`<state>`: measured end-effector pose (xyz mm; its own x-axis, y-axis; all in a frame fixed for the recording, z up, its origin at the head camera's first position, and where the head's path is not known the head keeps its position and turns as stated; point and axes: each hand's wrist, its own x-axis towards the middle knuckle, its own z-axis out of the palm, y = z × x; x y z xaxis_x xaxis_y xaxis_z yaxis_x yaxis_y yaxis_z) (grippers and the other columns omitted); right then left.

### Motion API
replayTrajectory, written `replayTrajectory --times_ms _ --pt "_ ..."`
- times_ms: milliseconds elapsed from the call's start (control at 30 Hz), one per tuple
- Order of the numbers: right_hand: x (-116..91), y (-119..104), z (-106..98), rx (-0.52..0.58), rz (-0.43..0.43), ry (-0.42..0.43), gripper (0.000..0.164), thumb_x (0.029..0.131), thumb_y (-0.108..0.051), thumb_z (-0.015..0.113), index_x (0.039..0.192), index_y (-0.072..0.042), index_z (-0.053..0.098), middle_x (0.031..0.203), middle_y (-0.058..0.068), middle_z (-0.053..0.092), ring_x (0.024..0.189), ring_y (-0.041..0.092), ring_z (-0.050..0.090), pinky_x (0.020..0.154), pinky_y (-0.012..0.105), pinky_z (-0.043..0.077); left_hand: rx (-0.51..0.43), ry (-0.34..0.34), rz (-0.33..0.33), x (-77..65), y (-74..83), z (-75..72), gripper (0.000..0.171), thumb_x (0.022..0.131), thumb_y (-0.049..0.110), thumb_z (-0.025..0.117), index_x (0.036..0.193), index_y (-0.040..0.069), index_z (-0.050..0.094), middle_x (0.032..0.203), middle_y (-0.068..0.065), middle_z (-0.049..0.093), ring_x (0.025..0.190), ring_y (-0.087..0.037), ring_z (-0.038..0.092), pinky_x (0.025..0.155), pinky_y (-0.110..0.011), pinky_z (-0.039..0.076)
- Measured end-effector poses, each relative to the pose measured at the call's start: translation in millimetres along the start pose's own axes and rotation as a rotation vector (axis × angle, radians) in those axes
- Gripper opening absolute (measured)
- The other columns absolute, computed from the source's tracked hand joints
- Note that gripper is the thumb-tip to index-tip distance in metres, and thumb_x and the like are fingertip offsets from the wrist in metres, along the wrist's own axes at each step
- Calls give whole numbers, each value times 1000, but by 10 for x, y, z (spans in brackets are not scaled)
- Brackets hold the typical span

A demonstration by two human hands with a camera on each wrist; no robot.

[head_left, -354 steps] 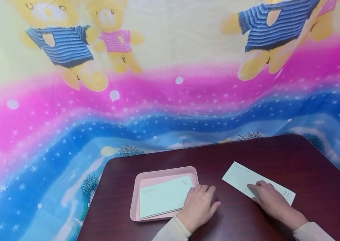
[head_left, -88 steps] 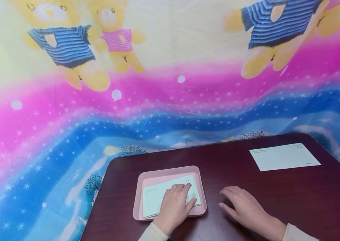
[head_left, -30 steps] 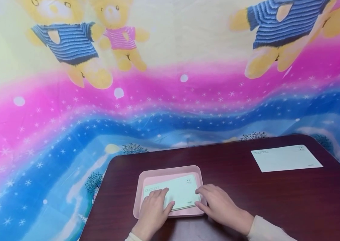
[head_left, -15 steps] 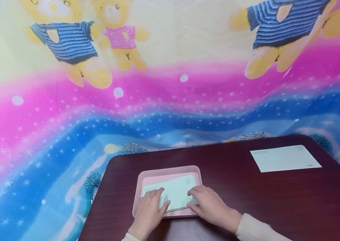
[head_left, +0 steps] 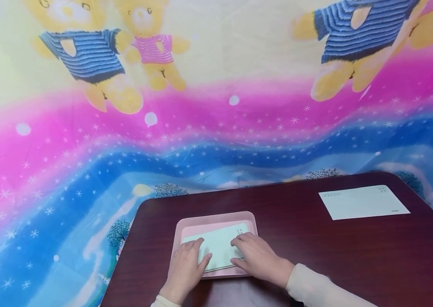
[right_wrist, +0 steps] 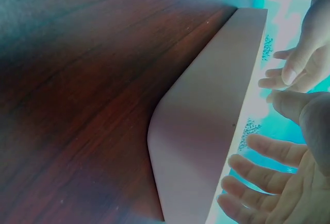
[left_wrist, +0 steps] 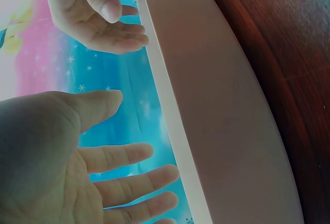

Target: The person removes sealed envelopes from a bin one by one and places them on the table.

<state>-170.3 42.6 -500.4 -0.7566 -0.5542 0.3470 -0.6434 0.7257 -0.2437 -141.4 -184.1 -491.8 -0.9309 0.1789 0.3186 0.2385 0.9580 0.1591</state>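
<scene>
In the head view, several pale green envelopes (head_left: 220, 247) lie stacked in a pink tray (head_left: 216, 216). My left hand (head_left: 186, 266) is over the left part of the stack, hiding its left end. Over the right part is my right hand (head_left: 258, 258), thumb and fingers pointing left. Both wrist views show fingers spread and loosely bent at the level of the tray rim, with nothing between them. Whether the fingertips touch the top envelope I cannot tell. Tray walls (left_wrist: 216, 110) hide the envelopes from the wrist cameras.
Another pale envelope (head_left: 364, 202) lies flat at the far right of the dark red-brown table (head_left: 308, 230). A printed curtain (head_left: 216, 128) with bears hangs behind the table's back edge (head_left: 239, 189).
The envelope that was under my right hand on the table is gone from there; one now lies farther back right. My right hand has moved left over the tray; my left shifted left.
</scene>
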Motion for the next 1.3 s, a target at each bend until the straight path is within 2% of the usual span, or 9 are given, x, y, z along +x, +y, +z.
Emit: replayTrajectory --times_ms 433,800,1100,1200,1300 --pt "209 22 137 -28 48 -101 44 84 -37 80 115 -8 69 108 5 69 102 22 64 87 38 54 2 0 2 69 -44 35 42 87 35 75 118 6 70 107 -11 75 102 -30 70 84 -49 55" --pt "283 106 226 -21 93 -123 44 79 -33 83 111 -7 68 100 6 66 94 24 63 78 39 54 3 -2 0 101 -94 96 43 87 36 75 117 6 70 104 -11 75 98 -31 70 80 -49 55" --pt "321 124 275 -34 99 -152 51 72 -31 87 112 -8 67 102 7 63 92 24 59 75 38 52 8 -53 -23 164 -138 121 42 88 36 75 117 5 70 104 -13 75 96 -31 70 83 -48 56" --pt "331 128 279 -42 102 -167 56 71 -31 88 117 -8 66 109 10 63 99 26 59 81 41 52 17 -72 -32 179 -148 134 43 88 37 74 117 5 70 103 -12 75 95 -31 70 82 -47 56" --pt "354 136 287 -41 117 -200 64 73 -33 87 127 -7 63 130 18 60 121 34 57 96 49 51 19 -75 -35 190 -147 137 43 88 37 75 116 5 70 102 -12 75 95 -31 70 81 -48 56"
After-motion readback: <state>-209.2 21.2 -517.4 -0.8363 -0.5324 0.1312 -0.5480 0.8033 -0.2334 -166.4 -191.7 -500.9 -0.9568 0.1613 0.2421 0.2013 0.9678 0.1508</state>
